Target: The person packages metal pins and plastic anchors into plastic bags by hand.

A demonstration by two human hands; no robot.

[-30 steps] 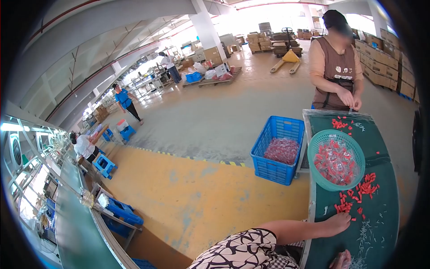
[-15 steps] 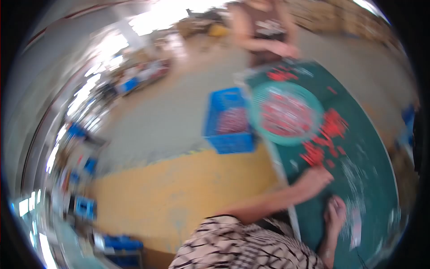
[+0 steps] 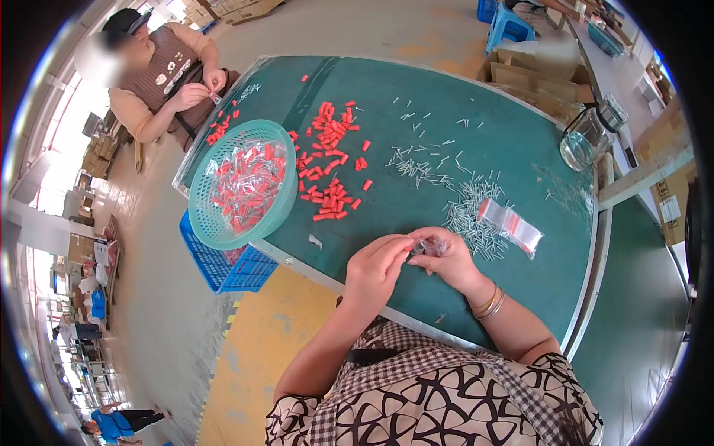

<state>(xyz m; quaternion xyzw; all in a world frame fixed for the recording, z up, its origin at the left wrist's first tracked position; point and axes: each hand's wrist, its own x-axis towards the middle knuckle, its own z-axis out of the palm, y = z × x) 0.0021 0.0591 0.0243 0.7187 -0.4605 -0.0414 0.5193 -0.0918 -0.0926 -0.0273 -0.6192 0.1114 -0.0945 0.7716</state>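
Near the front edge of the green table, my right hand (image 3: 449,262) is closed around a small clear plastic bag (image 3: 431,244). My left hand (image 3: 378,269) meets it from the other side, fingers pinched together at the bag's edge; the fingertips partly hide what lies between them. Just beyond my right hand is a heap of small metal screws or pins (image 3: 476,212). Clear bags with red strips (image 3: 511,225) lie on that heap. Small red plastic plugs (image 3: 331,197) are scattered farther left, beyond my left hand.
A turquoise basket (image 3: 201,197) of filled bags stands at the table's left edge, above a blue crate (image 3: 245,275). Across the left end, a co-worker (image 3: 175,82) handles a small item. A glass jar (image 3: 587,137) stands at the far right corner.
My view has swung toward the table and sharpened. My left hand has come from beside the red plugs to my right hand, and both now meet at a small bag.
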